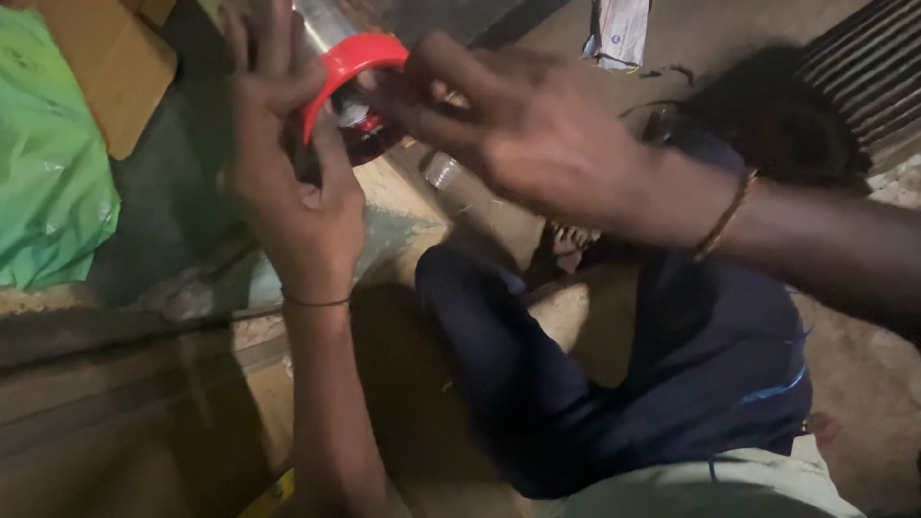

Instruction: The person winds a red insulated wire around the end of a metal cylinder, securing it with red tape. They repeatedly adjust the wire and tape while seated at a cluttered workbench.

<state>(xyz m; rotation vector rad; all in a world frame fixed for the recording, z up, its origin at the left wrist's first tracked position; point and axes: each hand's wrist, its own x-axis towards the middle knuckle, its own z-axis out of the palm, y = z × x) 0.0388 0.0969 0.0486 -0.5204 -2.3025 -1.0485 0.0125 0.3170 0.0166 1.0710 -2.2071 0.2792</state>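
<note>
From the head camera, looking down, both hands meet near the top of the frame around a red ring (350, 67), a band of bright red plastic that curves over the end of a shiny metal cylinder (321, 24). The left hand (288, 173) stands upright with its palm turned toward the ring, fingers spread and raised behind it, the thumb pressed against the ring's lower edge; it braces the ring more than it clasps it. The right hand (508, 125) reaches in from the right, its fingertips pinched closed on the ring's right end, though motion blur hides exactly how the fingers sit. Under the ring a dark red part (369, 134) shows, too blurred to name. The step in hand looks like fitting or turning the ring at the cylinder's end. As a judgement, the next move calls for a steady left hand as a stop while the right hand works the ring round evenly, so it does not tilt. Below, the person's knee in dark blue trousers (595, 384) is bent over a dusty floor (863, 364), with a green bag (48, 163) and a cardboard box (106, 67) at the left.
</note>
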